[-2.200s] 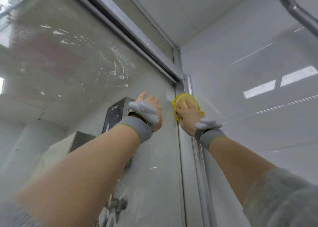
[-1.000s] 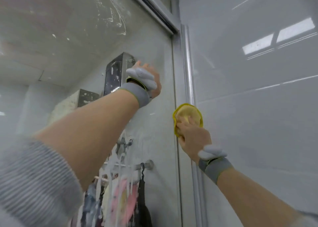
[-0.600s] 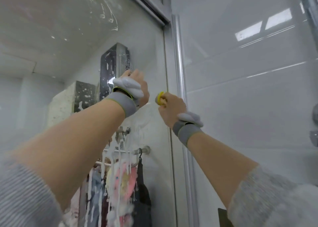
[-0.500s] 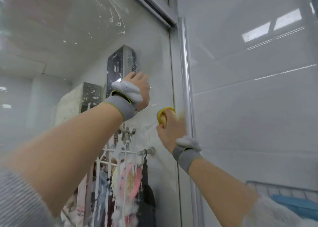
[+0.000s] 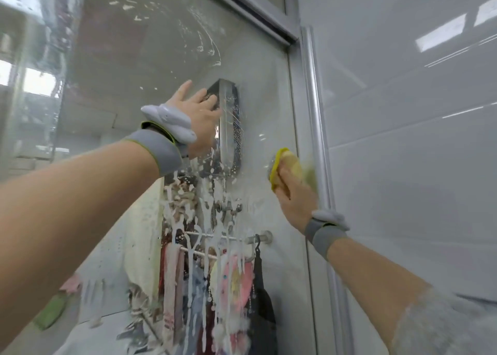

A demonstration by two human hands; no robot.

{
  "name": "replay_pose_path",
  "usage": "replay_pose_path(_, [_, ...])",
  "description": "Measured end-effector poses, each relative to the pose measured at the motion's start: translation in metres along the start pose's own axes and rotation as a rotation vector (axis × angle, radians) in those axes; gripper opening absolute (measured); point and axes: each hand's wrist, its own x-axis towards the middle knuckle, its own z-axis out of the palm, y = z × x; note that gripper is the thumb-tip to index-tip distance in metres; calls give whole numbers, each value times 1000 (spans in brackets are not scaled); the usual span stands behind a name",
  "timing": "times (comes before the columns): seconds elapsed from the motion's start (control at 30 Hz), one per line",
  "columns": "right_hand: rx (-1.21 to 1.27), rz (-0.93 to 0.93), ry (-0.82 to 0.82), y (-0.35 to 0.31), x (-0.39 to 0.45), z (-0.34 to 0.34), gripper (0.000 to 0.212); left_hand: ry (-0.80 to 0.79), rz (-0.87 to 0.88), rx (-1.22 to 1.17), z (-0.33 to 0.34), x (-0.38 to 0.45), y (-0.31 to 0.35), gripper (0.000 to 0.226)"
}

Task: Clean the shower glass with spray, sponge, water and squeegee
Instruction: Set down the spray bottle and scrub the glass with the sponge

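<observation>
Foam streaks the shower glass (image 5: 150,66) — white tiled wall (image 5: 403,139) beside.

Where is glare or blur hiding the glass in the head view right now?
Head view: bright ceiling-light reflections streak the tiled wall; a washed-out reflection covers the shower glass at upper left; the sponge under the right hand is motion-smeared at its right edge; the left hand is sharp; wide-angle bending curves the frame rail.
</observation>
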Motion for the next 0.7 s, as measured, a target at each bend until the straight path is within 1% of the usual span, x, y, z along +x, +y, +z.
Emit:
replay_pose_path(0.03, [-15,49,4,0,17,-7,46,-15,1,-4,-1,0,1,51])
replay_pose_path(0.07, [-20,33,12,-12,40,-8,43,-22,-7,-4,-3,1,-1,51])
replay_pose_path(0.13, [0,-114,0,-57,61,0,46,-12,-47,-33,-3,3,-3,50])
replay_pose_path(0.2, [98,-261,0,-89,43,20,56,4,-97,-54,-1,1,-9,53])
replay_pose_path(0.23, [130,-283,11,-88,25,26,60,7,-114,-69,1,-2,-13,55])
replay_pose_path(0.3, [142,-322,48,-65,-8,26,64,3,-115,-63,4,-11,-23,57])
replay_pose_path(0.37, [95,-246,47,-53,-2,15,64,-11,-87,-28,5,-23,-33,57])
replay_pose_path(0.4, [42,-153,63,-57,17,9,62,-14,-77,-28,3,-26,-37,57])
replay_pose_path(0.43, [2,-58,77,-66,42,6,59,-15,-79,-36,2,-28,-38,56])
replay_pose_path(0.47, [-22,-12,85,-81,65,4,55,-19,-85,-31,0,-28,-39,55])
replay_pose_path(0.5, [-29,-17,96,-100,77,5,52,-30,-87,-25,-3,-29,-40,54])
replay_pose_path(0.53, [-1,-65,124,-118,77,11,53,-33,-94,-30,-3,-31,-42,53])
replay_pose_path(0.6, [63,-273,153,-131,53,26,56,-30,-112,-39,-4,-36,-46,51])
replay_pose_path(0.67, [24,-438,115,-116,12,38,57,-46,-110,-44,-7,-46,-53,52])
replay_pose_path(0.7, [-5,-445,87,-101,-2,38,57,-62,-95,-33,-9,-52,-56,52])
